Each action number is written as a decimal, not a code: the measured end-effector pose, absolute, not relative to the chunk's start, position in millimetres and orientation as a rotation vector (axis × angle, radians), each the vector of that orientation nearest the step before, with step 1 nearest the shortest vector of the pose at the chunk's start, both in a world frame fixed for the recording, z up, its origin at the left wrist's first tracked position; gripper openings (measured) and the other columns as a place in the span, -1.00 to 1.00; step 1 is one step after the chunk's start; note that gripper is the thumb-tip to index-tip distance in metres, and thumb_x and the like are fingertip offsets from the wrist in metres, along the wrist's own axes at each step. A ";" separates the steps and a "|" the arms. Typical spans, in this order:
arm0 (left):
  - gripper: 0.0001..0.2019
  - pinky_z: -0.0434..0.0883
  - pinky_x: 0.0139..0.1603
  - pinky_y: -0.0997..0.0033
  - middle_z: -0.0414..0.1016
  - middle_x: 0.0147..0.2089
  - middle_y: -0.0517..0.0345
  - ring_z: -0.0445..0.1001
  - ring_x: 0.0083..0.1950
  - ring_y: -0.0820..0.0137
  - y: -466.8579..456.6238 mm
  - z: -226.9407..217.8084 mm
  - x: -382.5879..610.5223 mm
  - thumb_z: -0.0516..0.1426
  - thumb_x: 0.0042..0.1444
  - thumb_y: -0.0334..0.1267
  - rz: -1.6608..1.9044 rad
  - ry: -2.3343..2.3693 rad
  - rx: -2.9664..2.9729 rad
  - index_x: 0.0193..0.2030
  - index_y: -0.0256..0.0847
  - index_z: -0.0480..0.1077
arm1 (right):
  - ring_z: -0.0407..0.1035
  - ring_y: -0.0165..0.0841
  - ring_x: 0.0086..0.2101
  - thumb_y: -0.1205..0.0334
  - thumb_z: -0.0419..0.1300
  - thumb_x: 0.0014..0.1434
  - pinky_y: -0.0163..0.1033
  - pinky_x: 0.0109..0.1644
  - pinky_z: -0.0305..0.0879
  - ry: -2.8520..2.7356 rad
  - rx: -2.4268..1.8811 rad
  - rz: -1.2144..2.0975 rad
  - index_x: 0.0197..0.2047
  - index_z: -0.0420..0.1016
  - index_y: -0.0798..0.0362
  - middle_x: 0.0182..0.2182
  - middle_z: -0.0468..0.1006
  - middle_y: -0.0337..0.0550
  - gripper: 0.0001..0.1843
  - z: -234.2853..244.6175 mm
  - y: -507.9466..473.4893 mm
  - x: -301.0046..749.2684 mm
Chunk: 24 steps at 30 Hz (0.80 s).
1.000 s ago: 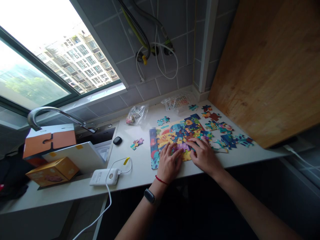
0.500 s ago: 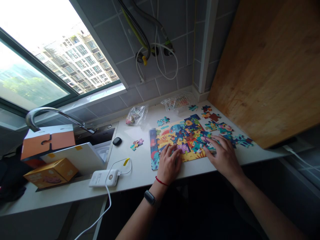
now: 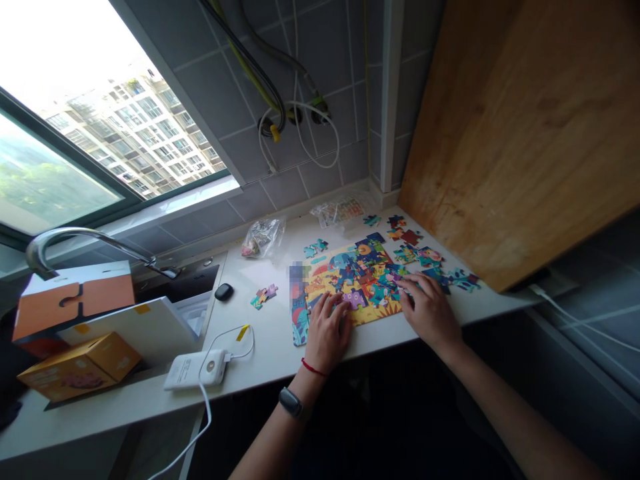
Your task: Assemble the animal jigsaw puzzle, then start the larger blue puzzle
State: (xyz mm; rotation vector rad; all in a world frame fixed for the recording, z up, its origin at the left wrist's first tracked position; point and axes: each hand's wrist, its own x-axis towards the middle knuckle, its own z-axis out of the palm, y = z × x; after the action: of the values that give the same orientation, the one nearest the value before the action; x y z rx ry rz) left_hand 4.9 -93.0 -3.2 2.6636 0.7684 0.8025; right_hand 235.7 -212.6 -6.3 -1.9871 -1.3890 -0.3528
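Note:
A colourful jigsaw puzzle (image 3: pixel 375 287), largely joined, lies flat on the white counter, with a blue-and-red strip along its left side. My left hand (image 3: pixel 327 330) rests on its front left part, fingers slightly bent and apart, holding nothing that I can see. At the puzzle's right edge is my right hand (image 3: pixel 431 310), its fingers stretched over the pieces and its thumb near the front right corner. What lies under the right fingertips is hidden. Loose puzzle pieces (image 3: pixel 430 257) lie beyond and beside the right hand. More loose pieces (image 3: pixel 263 295) sit left of the puzzle.
Clear plastic bags (image 3: pixel 263 238) lie along the back wall. A black oval object (image 3: pixel 224 291) and a white power bank (image 3: pixel 195 370) with a cable are on the left. Boxes (image 3: pixel 80 363) stand by the faucet (image 3: pixel 95 233). A wooden board (image 3: pixel 520 133) leans at right.
The camera view has turned slightly, shifting the whole scene left. My left hand stays on the puzzle. The right thumb and fingers have come a little closer together at the puzzle's right edge.

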 end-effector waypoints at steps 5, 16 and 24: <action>-0.72 0.45 0.37 -0.16 0.52 0.25 0.00 0.35 0.41 0.04 -94.3 -3.6 5.4 0.14 0.36 -0.40 0.823 0.765 2.679 0.16 -0.10 0.47 | 0.41 0.01 0.08 0.32 0.13 0.36 0.27 0.27 0.33 -1.405 -2.011 -0.363 0.06 0.64 -0.01 0.00 0.59 0.04 -0.69 -4.1 -215.5 234.2; -0.70 0.47 0.34 -0.13 0.54 0.23 -0.02 0.39 0.37 0.06 -95.0 -3.4 6.1 0.14 0.33 -0.43 0.827 0.766 2.687 0.15 -0.12 0.47 | 0.47 0.00 -0.07 0.17 0.20 0.30 0.10 0.04 0.47 -1.230 -2.211 -0.477 0.01 0.64 0.09 -0.03 0.60 0.12 -0.69 4.9 -208.0 316.5; -0.70 0.47 0.33 -0.10 0.54 0.22 -0.02 0.42 0.35 0.09 -94.7 -4.8 5.9 0.13 0.33 -0.41 0.828 0.782 2.696 0.15 -0.09 0.48 | 0.53 -0.10 -0.21 0.08 0.26 0.24 -0.07 -0.19 0.49 -1.093 -2.322 -0.345 0.11 0.59 0.04 -0.08 0.60 0.06 -0.59 -2.3 -198.3 340.0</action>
State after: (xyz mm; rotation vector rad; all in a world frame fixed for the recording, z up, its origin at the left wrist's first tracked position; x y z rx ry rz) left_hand 5.9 -94.7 -4.8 2.6958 0.7822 0.8279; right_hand 340.0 -198.3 -2.3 -2.3222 -1.0934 -0.3452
